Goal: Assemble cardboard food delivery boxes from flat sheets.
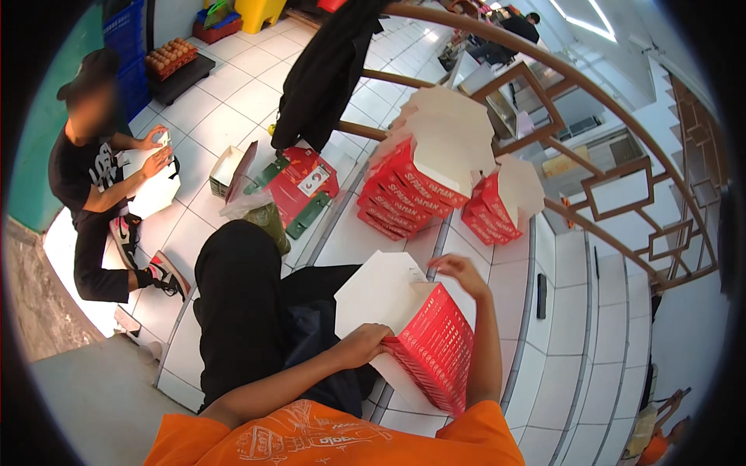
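A tall stack of nested red paper food boxes point(437, 342) with white insides stands on the tiled ledge at my right side. The white flaps of the top box point(381, 291) spread out toward my lap. My left hand point(364, 344) is closed on the near corner of the top box, thumb and fingers at its rim. My right hand point(463, 275) hovers by the box's far right edge, fingers bent and smeared by motion. Whether it touches the cardboard I cannot tell.
More stacked red boxes point(420, 179) stand ahead, with a smaller stack point(501, 203) beside them. A bag of green stuff point(266, 224) and flattened red card point(299, 186) lie past my knee. A co-worker point(101, 171) sits on the left. A wooden rail point(575, 85) curves along the right.
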`<state>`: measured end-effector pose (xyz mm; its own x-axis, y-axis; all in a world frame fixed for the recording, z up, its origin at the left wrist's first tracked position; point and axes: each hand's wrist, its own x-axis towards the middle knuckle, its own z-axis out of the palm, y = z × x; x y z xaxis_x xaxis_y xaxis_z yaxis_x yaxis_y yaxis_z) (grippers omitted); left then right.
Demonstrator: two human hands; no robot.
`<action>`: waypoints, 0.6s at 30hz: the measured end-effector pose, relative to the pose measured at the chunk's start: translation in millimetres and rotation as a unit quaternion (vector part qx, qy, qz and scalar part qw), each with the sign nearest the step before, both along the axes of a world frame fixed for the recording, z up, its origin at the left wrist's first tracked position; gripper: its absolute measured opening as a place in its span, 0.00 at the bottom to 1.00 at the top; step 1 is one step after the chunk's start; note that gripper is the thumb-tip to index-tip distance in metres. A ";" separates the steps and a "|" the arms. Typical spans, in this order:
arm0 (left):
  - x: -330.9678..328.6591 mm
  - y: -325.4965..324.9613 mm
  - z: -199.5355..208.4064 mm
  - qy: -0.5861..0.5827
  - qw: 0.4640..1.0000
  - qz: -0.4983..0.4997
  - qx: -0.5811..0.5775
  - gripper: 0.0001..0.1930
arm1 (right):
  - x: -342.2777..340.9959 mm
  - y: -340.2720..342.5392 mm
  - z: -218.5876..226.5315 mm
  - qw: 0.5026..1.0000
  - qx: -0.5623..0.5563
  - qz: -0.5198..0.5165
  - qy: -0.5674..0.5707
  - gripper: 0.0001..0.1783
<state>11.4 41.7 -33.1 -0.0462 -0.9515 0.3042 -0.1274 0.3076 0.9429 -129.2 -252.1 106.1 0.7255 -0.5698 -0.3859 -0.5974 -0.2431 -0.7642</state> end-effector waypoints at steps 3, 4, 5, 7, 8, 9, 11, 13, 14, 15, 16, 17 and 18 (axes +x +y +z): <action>-1.7 -2.1 7.6 0.003 0.998 0.032 -0.054 0.23 | -16.9 -92.0 24.0 0.952 -0.259 -0.129 -0.102 0.16; -0.6 -3.3 13.9 0.006 0.998 0.039 -0.057 0.23 | -31.0 -132.4 30.9 0.896 -0.416 -0.120 -0.098 0.19; 5.9 -2.8 16.6 -0.008 0.998 0.047 -0.043 0.27 | -24.1 -153.4 32.9 0.835 -0.541 -0.092 -0.044 0.24; 16.4 -0.3 16.9 -0.043 0.996 0.068 -0.040 0.38 | -18.8 -189.0 27.2 0.804 -0.588 -0.085 -0.004 0.35; 16.0 -4.7 21.1 -0.050 0.997 0.049 -0.035 0.38 | -49.6 -219.8 32.6 0.785 -0.615 -0.059 0.048 0.38; 17.9 -8.7 22.1 -0.061 0.997 0.037 -0.025 0.39 | -67.3 -245.0 28.9 0.814 -0.564 -0.094 0.103 0.41; 22.1 -3.5 14.8 -0.076 0.995 0.070 -0.008 0.39 | -74.8 -270.4 -19.2 0.885 -0.452 -0.093 0.065 0.38; 14.6 -3.9 10.6 -0.065 0.994 0.076 -0.042 0.35 | -105.9 -305.6 -18.1 0.789 -0.591 -0.068 0.153 0.21; 6.5 -7.5 11.6 -0.037 0.994 0.069 -0.076 0.34 | -138.5 -334.6 18.8 0.803 -0.579 -0.142 -0.010 0.19; 9.6 -4.6 16.9 -0.006 0.989 0.077 -0.123 0.34 | -137.2 -360.5 84.4 0.781 -0.572 -0.149 -0.202 0.17; 13.0 -1.0 26.1 -0.007 0.994 0.064 -0.084 0.30 | -128.9 -346.0 49.2 0.764 -0.591 -0.176 -0.191 0.17; 10.9 0.2 15.1 -0.021 0.997 0.067 -0.030 0.30 | -127.9 -311.6 5.8 0.759 -0.596 -0.206 -0.160 0.17; 11.3 1.5 3.6 -0.017 0.997 0.069 -0.017 0.28 | -110.7 -288.8 -4.0 0.724 -0.637 -0.234 -0.125 0.18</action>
<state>22.7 43.1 -29.5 0.0727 -0.9388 0.3366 -0.2030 0.3165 0.9266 -239.9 -541.0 102.1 0.2937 -0.5540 0.7790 -0.7240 -0.6611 -0.1972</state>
